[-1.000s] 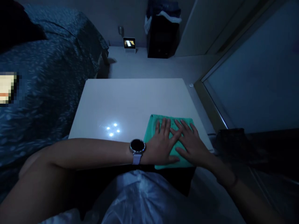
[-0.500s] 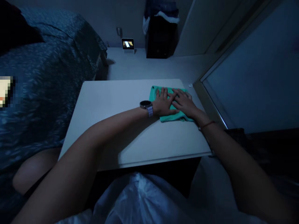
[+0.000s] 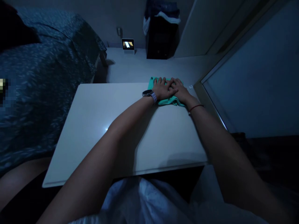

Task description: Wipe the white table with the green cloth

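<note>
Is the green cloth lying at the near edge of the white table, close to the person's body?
No, the green cloth lies at the far edge of the white table, under the left hand and right hand.

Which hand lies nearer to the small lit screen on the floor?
Left. The left hand presses the green cloth on the side toward the screen; the right hand lies beside it, farther away.

Quick count: two hands, left hand (image 3: 162, 90) and right hand (image 3: 181, 92), both flat on one green cloth (image 3: 170, 100). One white bench (image 3: 98, 130), one wristwatch (image 3: 148, 93), one red wrist string (image 3: 195, 107), one bed (image 3: 42, 77), one small lit screen (image 3: 128, 45), one dark bin (image 3: 161, 35).
</note>
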The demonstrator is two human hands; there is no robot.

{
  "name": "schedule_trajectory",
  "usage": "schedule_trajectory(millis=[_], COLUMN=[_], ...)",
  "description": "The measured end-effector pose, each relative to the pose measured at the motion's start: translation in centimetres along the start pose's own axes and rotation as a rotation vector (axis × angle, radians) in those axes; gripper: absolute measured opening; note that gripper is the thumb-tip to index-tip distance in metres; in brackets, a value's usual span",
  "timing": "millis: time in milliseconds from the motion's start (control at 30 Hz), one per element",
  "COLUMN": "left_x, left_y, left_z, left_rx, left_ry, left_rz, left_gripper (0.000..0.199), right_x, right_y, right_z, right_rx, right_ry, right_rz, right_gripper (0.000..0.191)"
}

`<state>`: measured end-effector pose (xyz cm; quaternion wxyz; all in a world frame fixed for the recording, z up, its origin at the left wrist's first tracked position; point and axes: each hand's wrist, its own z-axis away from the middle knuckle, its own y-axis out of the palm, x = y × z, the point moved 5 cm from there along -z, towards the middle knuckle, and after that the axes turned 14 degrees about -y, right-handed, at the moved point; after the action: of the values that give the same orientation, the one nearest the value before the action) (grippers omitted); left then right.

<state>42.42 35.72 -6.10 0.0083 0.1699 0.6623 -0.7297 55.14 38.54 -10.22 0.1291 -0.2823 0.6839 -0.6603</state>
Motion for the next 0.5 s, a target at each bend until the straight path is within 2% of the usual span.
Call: schedule_trajectory(millis=[100,233,367,433,500], left_x=[-0.1,-1.2,-2.9,-3.5,-3.8], left_y=[0.4,1.2,2.2,2.9,3.6], left_z=[0.7,3.8,10.1,14.4,19.0], left_rx=[-0.013,0.006,0.013,0.037,0.06], left_ry=[0.056,0.116,0.174,0.203,0.227], left_rz=[0.002,0.011,0.039,0.044,0.061], left_gripper=[0.082,0.089,0.097,0.102,0.108], right_x=[1.5,4.0,6.9,9.4,12.7], right_y=[-0.7,-1.1,-0.4,0.0,0.4], right_z=[1.7,5.5,11.9,15.9,19.9], right_rx=[0.071,0.097,0.04,-0.021,-0.086], right_ry=[0.134,0.11,0.041,-0.005,-0.114], right_rz=[-0.036,-0.012,0.056,0.122,0.175], right_gripper=[0.067,0.069,0.068,0.071,0.079])
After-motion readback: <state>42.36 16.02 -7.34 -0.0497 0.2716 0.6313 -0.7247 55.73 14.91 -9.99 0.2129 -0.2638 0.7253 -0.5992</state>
